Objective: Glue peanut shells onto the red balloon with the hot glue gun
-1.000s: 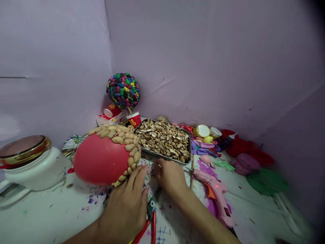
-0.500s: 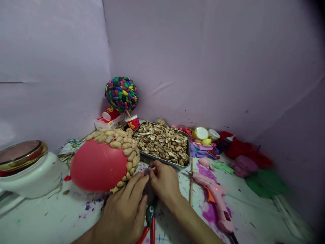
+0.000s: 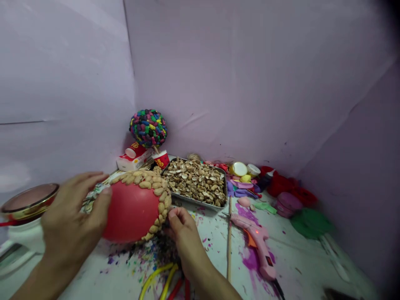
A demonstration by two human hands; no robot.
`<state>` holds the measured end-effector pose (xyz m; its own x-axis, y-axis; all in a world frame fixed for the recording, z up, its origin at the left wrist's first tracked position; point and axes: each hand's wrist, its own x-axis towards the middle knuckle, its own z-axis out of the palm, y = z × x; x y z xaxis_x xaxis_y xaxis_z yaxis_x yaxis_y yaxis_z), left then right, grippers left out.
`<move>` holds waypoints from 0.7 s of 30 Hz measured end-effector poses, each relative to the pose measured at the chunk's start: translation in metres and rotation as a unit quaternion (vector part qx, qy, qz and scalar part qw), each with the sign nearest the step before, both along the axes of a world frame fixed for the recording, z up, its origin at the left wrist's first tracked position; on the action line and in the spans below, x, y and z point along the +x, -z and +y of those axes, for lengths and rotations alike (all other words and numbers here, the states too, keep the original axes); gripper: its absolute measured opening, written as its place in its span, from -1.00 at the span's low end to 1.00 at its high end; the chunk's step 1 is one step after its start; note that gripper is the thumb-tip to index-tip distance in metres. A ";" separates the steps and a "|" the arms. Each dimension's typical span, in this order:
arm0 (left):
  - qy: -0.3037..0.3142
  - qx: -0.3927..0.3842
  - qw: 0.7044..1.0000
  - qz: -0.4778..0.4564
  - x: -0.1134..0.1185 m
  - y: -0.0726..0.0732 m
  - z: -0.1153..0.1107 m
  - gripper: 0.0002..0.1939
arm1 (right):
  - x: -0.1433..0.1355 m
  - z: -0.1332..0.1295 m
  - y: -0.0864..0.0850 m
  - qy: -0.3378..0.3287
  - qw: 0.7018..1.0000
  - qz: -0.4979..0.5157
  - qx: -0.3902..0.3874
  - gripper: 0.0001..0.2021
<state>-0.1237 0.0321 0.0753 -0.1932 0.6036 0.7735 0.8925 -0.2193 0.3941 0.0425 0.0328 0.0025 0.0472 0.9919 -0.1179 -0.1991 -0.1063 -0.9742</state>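
Observation:
A red balloon [image 3: 133, 214], banded along its top and right side with peanut shells [image 3: 161, 200], lies on the table in front of me. My left hand [image 3: 76, 216] is at its left end, fingers apart, the thumb overlapping the bare red surface; whether it presses on it I cannot tell. At the right edge, against the shells, my right hand [image 3: 184, 231] has thumb and forefinger pinched together. What is between those fingertips is hidden. Beyond the balloon stands a metal tray [image 3: 200, 201] heaped with loose shells [image 3: 196, 179].
A pink glue gun [image 3: 258, 241] with a lit red light lies to the right, beside a wooden stick [image 3: 229, 246]. Yellow handles [image 3: 156, 277] and red handles [image 3: 176, 287] of tools show in front. A white pot [image 3: 28, 235] stands left; a multicoloured ball [image 3: 148, 128] rises behind.
My left hand has moved from in front of the balloon to its left end. The right hand has shifted slightly left and down to the shell edge. Yellow handles now show.

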 end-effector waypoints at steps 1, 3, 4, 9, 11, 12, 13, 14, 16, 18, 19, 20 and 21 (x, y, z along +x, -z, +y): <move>0.005 -0.042 0.999 -0.003 -0.004 -0.003 0.008 -0.63 | 0.000 0.000 -0.001 0.011 1.000 -0.007 0.005 -0.83; 0.021 -0.136 0.989 -0.060 -0.009 -0.003 0.019 -0.59 | 0.006 0.005 -0.006 0.035 0.999 -0.031 0.022 -0.87; 0.027 -0.174 0.980 -0.096 -0.010 0.000 0.022 -0.58 | 0.013 0.009 -0.008 0.047 0.997 -0.048 0.034 -0.89; 0.053 -0.209 0.968 -0.129 -0.013 0.012 0.019 -0.58 | 0.061 0.036 -0.025 0.065 0.986 -0.131 0.078 -0.97; 0.061 -0.215 0.966 -0.127 -0.014 0.014 0.018 -0.58 | 0.072 0.040 -0.027 0.022 0.987 -0.147 0.066 -0.96; 0.062 -0.217 0.965 -0.135 -0.015 0.015 0.019 -0.58 | 0.075 0.040 -0.026 0.002 0.987 -0.152 0.059 -0.95; 0.060 -0.221 0.963 -0.145 -0.016 0.016 0.020 -0.58 | 0.075 0.039 -0.025 -0.014 0.987 -0.154 0.053 -0.95; 0.056 -0.226 0.960 -0.158 -0.017 0.017 0.021 -0.57 | 0.073 0.036 -0.022 -0.022 0.987 -0.153 0.047 -0.93; 0.043 -0.243 0.951 -0.186 -0.020 0.019 0.023 -0.55 | 0.066 0.032 -0.016 -0.020 0.989 -0.140 0.039 -0.89; 0.036 -0.265 0.941 -0.210 -0.023 0.021 0.026 -0.54 | 0.054 0.027 -0.011 -0.010 0.992 -0.119 0.036 -0.85; 0.041 -0.272 0.936 -0.218 -0.024 0.022 0.027 -0.53 | 0.048 0.025 -0.008 -0.004 0.993 -0.108 0.038 -0.83; 0.049 -0.277 0.932 -0.228 -0.026 0.022 0.028 -0.52 | 0.041 0.023 -0.007 0.001 0.994 -0.097 0.043 -0.82; 0.058 -0.281 0.928 -0.239 -0.028 0.022 0.029 -0.51 | 0.035 0.021 -0.007 0.005 0.995 -0.087 0.048 -0.81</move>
